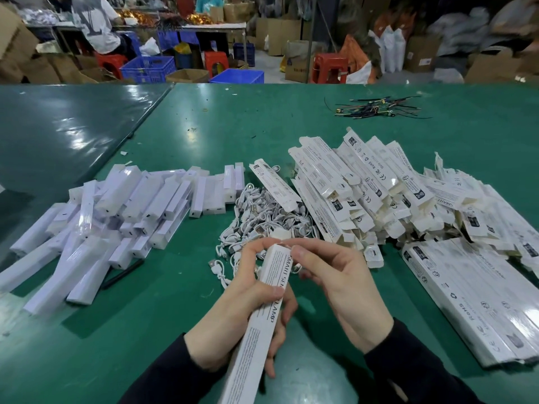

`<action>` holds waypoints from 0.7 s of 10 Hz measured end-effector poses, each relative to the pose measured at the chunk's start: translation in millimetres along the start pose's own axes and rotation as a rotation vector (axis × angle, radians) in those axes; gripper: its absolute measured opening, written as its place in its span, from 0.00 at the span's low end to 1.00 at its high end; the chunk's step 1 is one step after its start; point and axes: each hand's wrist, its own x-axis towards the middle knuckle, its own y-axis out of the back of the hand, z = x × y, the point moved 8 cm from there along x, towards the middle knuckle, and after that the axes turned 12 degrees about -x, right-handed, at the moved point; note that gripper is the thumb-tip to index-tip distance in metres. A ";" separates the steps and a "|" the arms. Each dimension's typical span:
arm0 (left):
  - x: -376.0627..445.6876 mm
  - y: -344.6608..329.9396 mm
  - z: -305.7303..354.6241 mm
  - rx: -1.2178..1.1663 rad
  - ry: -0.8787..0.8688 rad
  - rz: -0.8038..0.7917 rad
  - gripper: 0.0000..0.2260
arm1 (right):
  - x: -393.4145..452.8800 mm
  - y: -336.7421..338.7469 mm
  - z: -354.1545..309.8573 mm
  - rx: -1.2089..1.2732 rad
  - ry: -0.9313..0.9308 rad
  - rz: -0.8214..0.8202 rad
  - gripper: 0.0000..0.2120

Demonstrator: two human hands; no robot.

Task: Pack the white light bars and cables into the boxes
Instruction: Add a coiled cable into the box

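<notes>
Box [264, 310], long and white, held slanting over the near edge of the green table [262, 126], its top end level with the cable pile. Left hand [248, 298] wraps the box's middle, thumb across the printed face, fingers curled behind. Right hand [335, 284] pinches at the box's top end, fingertips curled onto it; what sits inside cannot be made out. Cables [262, 217], white and coiled, heaped just beyond the hands. Light bars [116, 211] piled loose to the left, several overlapping, with a dark pen-like stick [122, 274] beside them. Empty boxes [364, 191] with open flaps heaped to the right, some touching the cables. Filled boxes [481, 301] laid flat side by side at near right. Bundle of dark wires [379, 107] far back on the table, well apart. Beyond the table: blue crates [148, 68], red stools [329, 68], cartons, a seated person [96, 21].
</notes>
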 end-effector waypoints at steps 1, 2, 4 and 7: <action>-2.1 3.0 0.0 -0.002 -0.010 0.015 0.23 | -0.2 -18.2 -5.9 -0.069 -0.013 -0.149 0.13; -5.6 -1.5 -0.2 -0.067 -0.005 -0.022 0.18 | 1.9 -6.3 -6.5 -0.034 -0.147 -0.079 0.21; -6.7 -8.3 -4.8 -0.043 0.017 -0.065 0.15 | 1.0 -4.5 6.8 0.130 -0.198 -0.064 0.27; -7.8 -9.1 -5.6 -0.010 -0.006 -0.058 0.13 | 0.5 -7.8 23.6 0.242 -0.327 -0.078 0.15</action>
